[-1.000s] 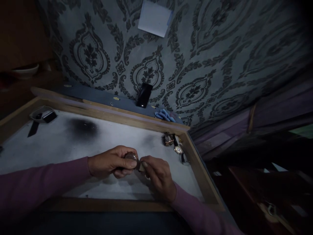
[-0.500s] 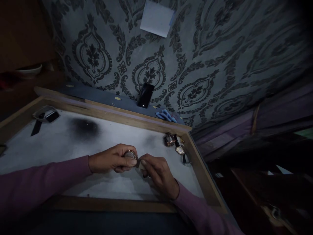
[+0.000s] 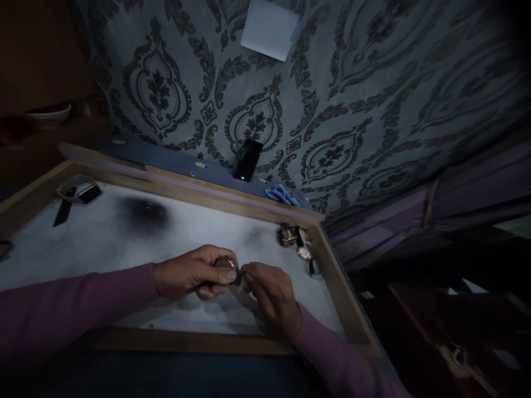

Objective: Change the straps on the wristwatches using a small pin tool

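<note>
Over the tray (image 3: 186, 192): left hand (image 3: 194, 272) grips watch (image 3: 226, 263), I see strap (image 3: 239, 278) running rightward into right hand (image 3: 272, 291), pinching it.

The wall (image 3: 254, 122) is covered in dull blue-grey, overlaid with a darker damask pattern of leafy sprigs and scalloped medallions. White paper (image 3: 270, 30) is edged in blue; the slate-blue ledge (image 3: 166, 157) is dotted with yellowish motifs. Pale brown is shown by the wooden frame (image 3: 182, 190), white with dark patches by its base (image 3: 207, 224). The held watch (image 3: 226, 262) is toned brownish, the sleeves (image 3: 91, 301) are coloured mauve, the phone (image 3: 248, 160) black and the cloth (image 3: 281, 194) blue.
</note>
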A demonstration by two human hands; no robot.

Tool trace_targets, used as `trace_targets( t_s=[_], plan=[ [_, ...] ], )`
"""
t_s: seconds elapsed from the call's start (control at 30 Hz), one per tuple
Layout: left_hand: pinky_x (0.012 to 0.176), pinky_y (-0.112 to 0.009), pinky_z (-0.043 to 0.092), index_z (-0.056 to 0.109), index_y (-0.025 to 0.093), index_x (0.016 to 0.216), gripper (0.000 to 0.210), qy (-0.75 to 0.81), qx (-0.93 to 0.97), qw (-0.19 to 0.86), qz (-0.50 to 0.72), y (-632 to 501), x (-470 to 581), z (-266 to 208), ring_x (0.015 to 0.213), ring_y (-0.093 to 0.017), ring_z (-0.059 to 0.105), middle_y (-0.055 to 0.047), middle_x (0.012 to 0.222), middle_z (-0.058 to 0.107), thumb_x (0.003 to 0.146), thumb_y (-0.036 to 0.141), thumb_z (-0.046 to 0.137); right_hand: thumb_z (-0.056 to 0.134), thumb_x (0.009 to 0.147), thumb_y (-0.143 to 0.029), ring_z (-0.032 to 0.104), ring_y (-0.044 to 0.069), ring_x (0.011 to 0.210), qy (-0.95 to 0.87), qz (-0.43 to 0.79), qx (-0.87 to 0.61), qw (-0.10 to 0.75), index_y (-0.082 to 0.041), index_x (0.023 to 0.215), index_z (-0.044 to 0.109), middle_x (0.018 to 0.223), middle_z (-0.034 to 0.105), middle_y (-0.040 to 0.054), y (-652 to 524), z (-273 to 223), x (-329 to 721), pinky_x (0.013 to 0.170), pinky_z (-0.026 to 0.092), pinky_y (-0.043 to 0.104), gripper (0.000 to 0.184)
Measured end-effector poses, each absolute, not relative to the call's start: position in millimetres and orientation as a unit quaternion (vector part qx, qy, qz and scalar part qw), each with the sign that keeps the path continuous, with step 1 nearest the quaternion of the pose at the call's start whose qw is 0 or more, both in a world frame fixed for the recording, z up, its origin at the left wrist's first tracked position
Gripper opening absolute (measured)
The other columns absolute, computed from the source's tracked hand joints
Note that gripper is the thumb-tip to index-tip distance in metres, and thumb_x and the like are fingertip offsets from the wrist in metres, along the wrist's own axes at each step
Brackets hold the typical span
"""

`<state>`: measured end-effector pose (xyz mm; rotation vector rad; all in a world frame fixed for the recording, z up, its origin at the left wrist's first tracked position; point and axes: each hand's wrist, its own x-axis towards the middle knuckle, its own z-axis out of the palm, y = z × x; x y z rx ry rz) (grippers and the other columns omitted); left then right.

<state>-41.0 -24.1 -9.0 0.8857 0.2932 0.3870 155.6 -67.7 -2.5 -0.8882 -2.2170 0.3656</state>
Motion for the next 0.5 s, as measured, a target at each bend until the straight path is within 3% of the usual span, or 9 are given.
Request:
trace_targets(
  t_s=[0.5],
  plan=[
    [0.042, -0.019, 0.02, 0.05, 0.016, 0.079, 0.025, 0.165, 0.503, 0.828, 0.187, -19.1, -45.0, -8.4, 0.043, -0.004, 0.029, 0.008, 0.055, 0.043, 0.083, 0.035, 0.066, 0.037, 0.097, -0.011, 0.049, 0.012, 0.052, -0.876, 0.14, -0.328, 0.325, -0.018, 0.086, 0.055, 0.059, 0.053, -0.0015, -62.9, -4.6, 160.9, 0.052, 0.037, 0.023, 0.022]
  ],
)
